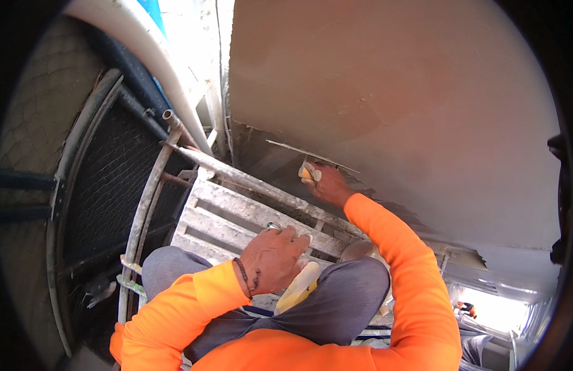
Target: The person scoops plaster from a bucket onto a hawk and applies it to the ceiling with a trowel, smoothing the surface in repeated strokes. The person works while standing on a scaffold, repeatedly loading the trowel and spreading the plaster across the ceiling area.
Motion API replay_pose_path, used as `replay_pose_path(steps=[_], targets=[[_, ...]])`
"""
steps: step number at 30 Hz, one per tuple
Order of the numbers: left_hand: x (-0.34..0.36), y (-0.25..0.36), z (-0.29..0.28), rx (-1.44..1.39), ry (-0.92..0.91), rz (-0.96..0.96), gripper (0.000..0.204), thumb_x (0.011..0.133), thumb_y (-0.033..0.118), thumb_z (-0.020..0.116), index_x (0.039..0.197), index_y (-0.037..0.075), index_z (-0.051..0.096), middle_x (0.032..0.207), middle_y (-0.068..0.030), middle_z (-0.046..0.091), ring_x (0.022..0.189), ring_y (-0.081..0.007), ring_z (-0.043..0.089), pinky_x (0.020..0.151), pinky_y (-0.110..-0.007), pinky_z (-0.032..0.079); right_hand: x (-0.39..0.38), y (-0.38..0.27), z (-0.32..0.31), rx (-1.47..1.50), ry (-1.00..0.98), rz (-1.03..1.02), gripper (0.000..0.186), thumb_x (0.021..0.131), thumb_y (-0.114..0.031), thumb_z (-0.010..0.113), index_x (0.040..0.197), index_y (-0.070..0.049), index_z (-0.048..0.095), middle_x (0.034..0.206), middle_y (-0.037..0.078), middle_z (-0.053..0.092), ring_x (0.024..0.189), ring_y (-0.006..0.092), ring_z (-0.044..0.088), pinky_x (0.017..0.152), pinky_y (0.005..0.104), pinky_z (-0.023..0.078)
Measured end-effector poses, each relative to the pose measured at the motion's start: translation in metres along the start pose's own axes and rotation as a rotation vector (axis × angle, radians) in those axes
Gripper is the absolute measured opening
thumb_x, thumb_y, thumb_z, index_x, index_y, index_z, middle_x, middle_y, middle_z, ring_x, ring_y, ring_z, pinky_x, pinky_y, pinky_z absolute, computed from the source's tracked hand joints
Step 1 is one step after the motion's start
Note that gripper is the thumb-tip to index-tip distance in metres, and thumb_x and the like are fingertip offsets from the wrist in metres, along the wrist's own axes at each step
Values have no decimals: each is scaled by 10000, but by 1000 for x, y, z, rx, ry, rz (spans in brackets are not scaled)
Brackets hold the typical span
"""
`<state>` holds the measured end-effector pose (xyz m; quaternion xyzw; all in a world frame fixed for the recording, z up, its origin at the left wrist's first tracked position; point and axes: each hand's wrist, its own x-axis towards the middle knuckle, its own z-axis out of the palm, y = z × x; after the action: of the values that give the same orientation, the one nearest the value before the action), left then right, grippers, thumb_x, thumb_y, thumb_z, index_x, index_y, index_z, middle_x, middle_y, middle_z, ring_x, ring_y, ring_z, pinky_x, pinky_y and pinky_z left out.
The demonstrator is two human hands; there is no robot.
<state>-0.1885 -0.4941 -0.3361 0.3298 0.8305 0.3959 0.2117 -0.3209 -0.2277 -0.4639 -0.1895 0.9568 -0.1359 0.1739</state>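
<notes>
My right hand (331, 185) is closed round the orange, plaster-smeared handle of a plastering trowel (307, 172). Its long, thin blade is seen almost edge-on, against or very close to the lower part of the plastered wall (398, 105). My left hand (275, 256) is over my lap, its fingers curled; whatever they hold is mostly hidden, with a small greenish rounded bit and whitish smears showing at the fingers. Just below that hand, between my knees, is a yellow object caked in pale plaster (299, 287), its kind unclear.
I sit on a plaster-splashed slatted metal platform (228, 213). A rusty tube rail (255, 182) runs between it and the wall; a curved rail (144, 210) and wire mesh (113, 179) lie to the left. A thick pale pipe (156, 55) rises at the upper left.
</notes>
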Motion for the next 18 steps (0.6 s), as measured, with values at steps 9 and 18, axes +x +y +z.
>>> replay_pose_path(steps=[9, 18], targets=[[-23, 3, -13, 316, -68, -196, 485, 925, 251, 678, 1352, 35, 597, 1144, -185, 658, 1037, -332, 662, 875, -435, 493, 113, 42, 117, -62, -68, 172, 391, 943, -279, 695, 1273, -95, 596, 1056, 227, 729, 978, 451, 703, 836, 556, 554], [-16, 1, -24, 308, -49, -221, 488, 928, 237, 684, 1363, 36, 593, 1205, -206, 653, 1044, -331, 652, 866, -437, 488, 149, 55, 118, -112, -124, 266, 452, 960, -243, 679, 1376, -100, 576, 1100, 217, 732, 1049, 412, 713, 888, 534, 566]])
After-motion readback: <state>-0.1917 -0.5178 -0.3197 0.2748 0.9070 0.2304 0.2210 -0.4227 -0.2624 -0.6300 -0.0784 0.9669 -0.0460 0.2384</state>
